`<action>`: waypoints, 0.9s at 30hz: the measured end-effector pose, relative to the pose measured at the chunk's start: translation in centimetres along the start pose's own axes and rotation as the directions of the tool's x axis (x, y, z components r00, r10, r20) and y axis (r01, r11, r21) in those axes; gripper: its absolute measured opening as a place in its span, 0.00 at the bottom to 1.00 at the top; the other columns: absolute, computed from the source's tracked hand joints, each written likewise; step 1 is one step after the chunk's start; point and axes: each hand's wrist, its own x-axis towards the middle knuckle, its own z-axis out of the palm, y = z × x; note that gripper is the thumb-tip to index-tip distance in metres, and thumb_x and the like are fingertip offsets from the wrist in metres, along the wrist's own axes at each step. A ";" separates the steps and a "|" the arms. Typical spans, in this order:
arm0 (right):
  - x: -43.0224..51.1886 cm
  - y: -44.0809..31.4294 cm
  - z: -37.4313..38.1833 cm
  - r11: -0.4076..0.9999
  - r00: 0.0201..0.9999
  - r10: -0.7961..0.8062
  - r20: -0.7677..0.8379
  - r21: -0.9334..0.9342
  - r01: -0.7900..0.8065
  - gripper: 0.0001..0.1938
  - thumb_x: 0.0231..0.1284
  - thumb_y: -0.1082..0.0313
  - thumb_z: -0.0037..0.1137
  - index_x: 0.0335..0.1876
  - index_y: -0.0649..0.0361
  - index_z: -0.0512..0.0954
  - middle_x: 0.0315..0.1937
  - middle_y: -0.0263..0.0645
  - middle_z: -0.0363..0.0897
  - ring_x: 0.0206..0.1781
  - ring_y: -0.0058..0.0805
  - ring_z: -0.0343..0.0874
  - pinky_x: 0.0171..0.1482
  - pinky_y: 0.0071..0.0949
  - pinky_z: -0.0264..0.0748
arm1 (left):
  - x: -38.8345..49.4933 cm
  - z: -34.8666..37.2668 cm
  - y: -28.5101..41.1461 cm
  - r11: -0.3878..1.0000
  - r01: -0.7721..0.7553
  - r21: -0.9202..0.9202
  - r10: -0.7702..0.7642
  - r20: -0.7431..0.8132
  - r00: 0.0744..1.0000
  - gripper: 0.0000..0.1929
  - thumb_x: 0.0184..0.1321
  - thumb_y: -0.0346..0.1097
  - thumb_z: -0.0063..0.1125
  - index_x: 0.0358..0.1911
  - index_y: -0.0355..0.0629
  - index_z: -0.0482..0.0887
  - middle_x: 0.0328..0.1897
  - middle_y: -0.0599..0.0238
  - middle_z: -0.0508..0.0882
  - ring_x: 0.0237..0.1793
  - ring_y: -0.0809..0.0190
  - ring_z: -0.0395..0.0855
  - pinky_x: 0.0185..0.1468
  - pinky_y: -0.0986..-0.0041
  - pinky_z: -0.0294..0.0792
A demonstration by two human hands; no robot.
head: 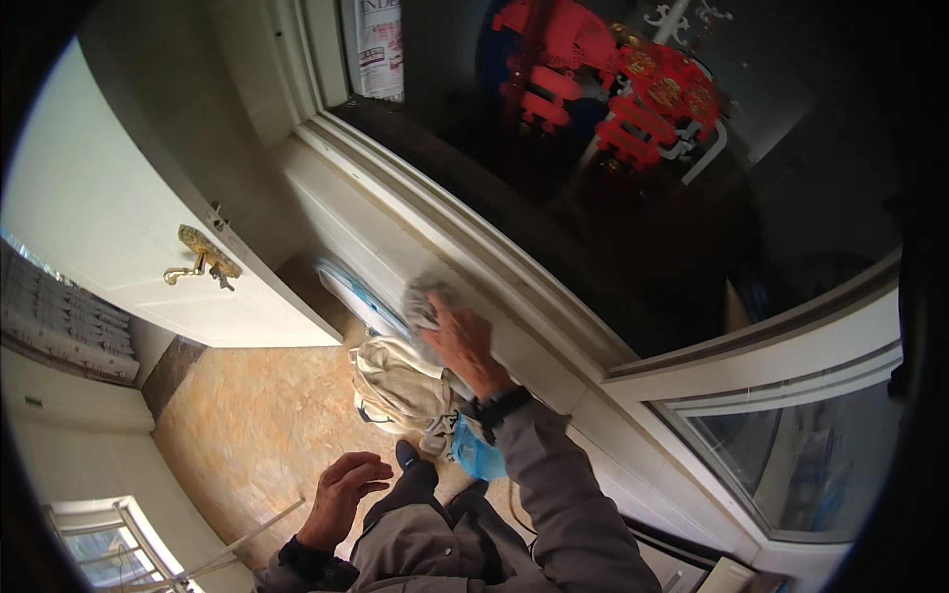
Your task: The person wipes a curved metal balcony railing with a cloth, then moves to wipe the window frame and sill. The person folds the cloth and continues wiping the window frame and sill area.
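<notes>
My right hand [465, 342] presses a grey cloth [428, 300] against the pale window sill [385, 244], below the window frame. The cloth is bunched under my fingers and slightly blurred. My left hand [348, 498] hangs in the air over the floor, fingers loosely curled and somewhat apart, with nothing in it. Beneath my right hand lies a heap of cream fabric [400, 374]. A light blue plastic bag [474, 448] sits beside it, partly hidden by my right sleeve.
A white door [148, 200] with a brass handle [194, 267] stands ajar at the left. A blue-edged white object [363, 296] leans by the wall under the sill. Red hanging decorations [630, 96] show behind the dark window. A thin pole [252, 535] slants at lower left.
</notes>
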 end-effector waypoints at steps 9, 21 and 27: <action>-9.0 3.8 -5.2 0.955 0.960 0.052 -0.276 0.295 0.033 0.31 0.65 0.54 0.68 0.69 0.61 0.72 0.47 0.52 0.87 0.44 0.51 0.88 0.45 0.43 0.84 | -3.1 -3.6 -0.8 0.995 -0.089 -0.036 0.078 -0.238 0.968 0.12 0.73 0.36 0.55 0.53 0.39 0.82 0.49 0.58 0.89 0.51 0.57 0.89 0.57 0.64 0.80; 0.6 1.5 -2.2 0.985 0.994 0.072 0.082 -0.164 -0.058 0.33 0.59 0.48 0.68 0.65 0.58 0.72 0.38 0.52 0.88 0.41 0.52 0.88 0.39 0.50 0.82 | -1.3 -7.9 -2.7 0.973 -0.061 -0.223 -0.007 -0.295 0.956 0.12 0.72 0.33 0.54 0.53 0.35 0.82 0.47 0.53 0.89 0.51 0.54 0.89 0.58 0.62 0.81; 16.6 -6.4 3.4 0.994 0.987 0.098 0.127 -0.069 -0.090 0.29 0.60 0.47 0.62 0.62 0.55 0.74 0.38 0.53 0.88 0.44 0.57 0.87 0.46 0.56 0.81 | 1.2 -14.1 0.7 0.966 -0.048 -0.255 -0.050 -0.365 0.930 0.13 0.72 0.34 0.55 0.54 0.36 0.81 0.47 0.50 0.90 0.51 0.50 0.89 0.58 0.57 0.81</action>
